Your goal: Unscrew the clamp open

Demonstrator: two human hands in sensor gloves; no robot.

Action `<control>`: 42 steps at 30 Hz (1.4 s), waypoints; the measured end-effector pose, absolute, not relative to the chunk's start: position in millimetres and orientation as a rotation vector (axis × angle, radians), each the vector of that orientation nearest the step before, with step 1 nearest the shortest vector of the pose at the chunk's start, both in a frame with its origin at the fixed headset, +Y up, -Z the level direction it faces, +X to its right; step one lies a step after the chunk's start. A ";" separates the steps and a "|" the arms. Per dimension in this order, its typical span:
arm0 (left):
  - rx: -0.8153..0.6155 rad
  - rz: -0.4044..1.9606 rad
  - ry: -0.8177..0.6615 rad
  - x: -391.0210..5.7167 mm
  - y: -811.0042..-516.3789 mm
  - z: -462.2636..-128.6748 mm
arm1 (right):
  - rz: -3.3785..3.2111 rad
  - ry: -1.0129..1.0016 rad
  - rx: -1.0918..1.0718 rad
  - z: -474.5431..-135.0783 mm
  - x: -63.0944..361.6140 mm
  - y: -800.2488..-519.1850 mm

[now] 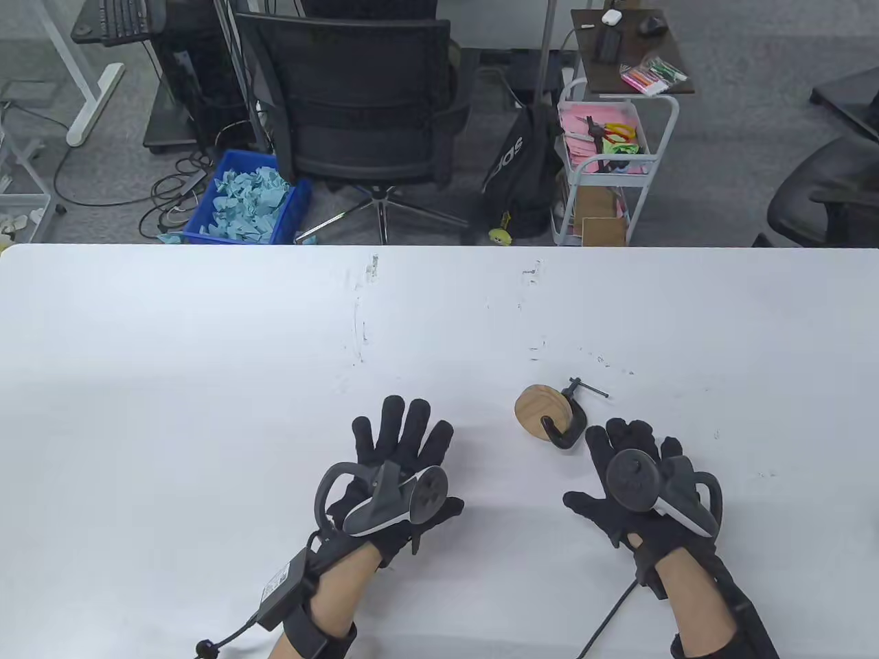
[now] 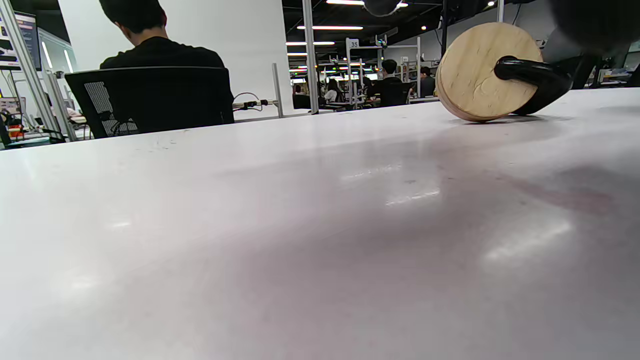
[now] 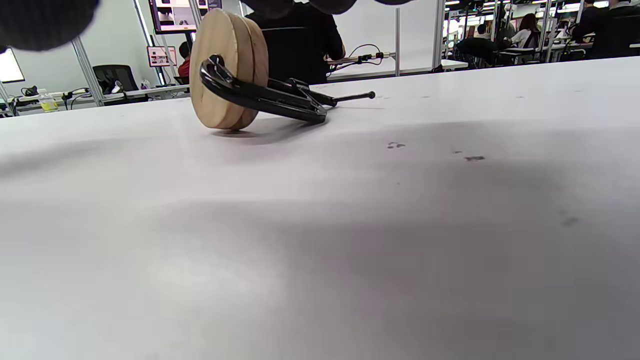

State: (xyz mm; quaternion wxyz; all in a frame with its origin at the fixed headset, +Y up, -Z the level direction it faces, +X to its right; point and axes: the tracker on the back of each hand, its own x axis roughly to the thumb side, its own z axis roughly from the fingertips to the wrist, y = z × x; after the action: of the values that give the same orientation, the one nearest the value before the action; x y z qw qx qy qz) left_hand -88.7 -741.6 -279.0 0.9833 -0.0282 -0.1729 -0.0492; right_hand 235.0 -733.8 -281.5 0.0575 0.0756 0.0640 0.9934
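Office chairs, a blue bin of paper scraps and a white cart line the floor beyond the white table (image 1: 206,329), which fills my overhead view. Both gloved hands rest flat on it near the six o'clock edge, empty. My left hand (image 1: 395,473) lies at about seven o'clock with fingers spread, well apart from the work. My right hand (image 1: 635,480) lies at about five o'clock, fingers extended and loose, gripping nothing, fingertips just beside the clamp.

Two stacked wooden discs (image 1: 542,414) stand on edge right of centre, tilted, pinched between the jaws of the black C-clamp (image 1: 570,425). Its frame curves toward five o'clock and touches the table; the screw runs off toward two o'clock and ends in a thin sliding crossbar handle (image 1: 590,388).

I judge the metal frame stiff and moderately heavy for its size, the wood light and smooth-faced. Balanced on the disc rims and the frame, the assembly looks likely to roll or tip if nudged. My call is to steady the frame or discs with the left hand and pinch the crossbar with the right fingertips to turn it. Nothing is loosened yet, as far as I can tell.
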 end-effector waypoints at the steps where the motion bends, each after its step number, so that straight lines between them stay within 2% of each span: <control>1: -0.057 -0.095 -0.346 -89.0 -741.7 -279.4 | 3.008 0.200 0.226 -282.0 235.7 -734.6; 12: -0.059 -0.092 -0.326 -92.0 -740.9 -281.2 | 2.996 0.196 0.202 -284.3 242.1 -734.2; 16: -0.064 -0.098 -0.327 -92.3 -742.4 -281.7 | 2.971 0.304 0.182 -285.7 244.7 -734.5; 21: -0.063 -0.085 -0.345 -88.8 -741.2 -281.1 | 2.886 0.254 0.137 -293.0 253.8 -730.8; 28: -0.051 -0.067 -0.357 -86.3 -736.2 -279.3 | 2.757 0.236 -0.082 -331.8 266.8 -723.9; 32: -0.058 -0.061 -0.357 -87.5 -736.4 -279.7 | 2.726 0.299 -0.205 -369.3 262.1 -724.4; 35: -0.056 -0.072 -0.352 -87.8 -735.8 -279.1 | 2.637 0.410 -0.300 -395.9 265.2 -735.0; 42: -0.058 -0.061 -0.345 -90.0 -735.1 -280.0 | 2.700 0.487 -0.299 -416.8 242.0 -751.4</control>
State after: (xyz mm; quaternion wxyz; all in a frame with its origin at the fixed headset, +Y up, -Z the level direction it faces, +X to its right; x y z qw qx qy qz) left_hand -90.0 -735.1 -280.0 0.9843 -0.0287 -0.1715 -0.0305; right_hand 242.0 -751.4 -416.8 0.1899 -0.1063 0.1734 0.9605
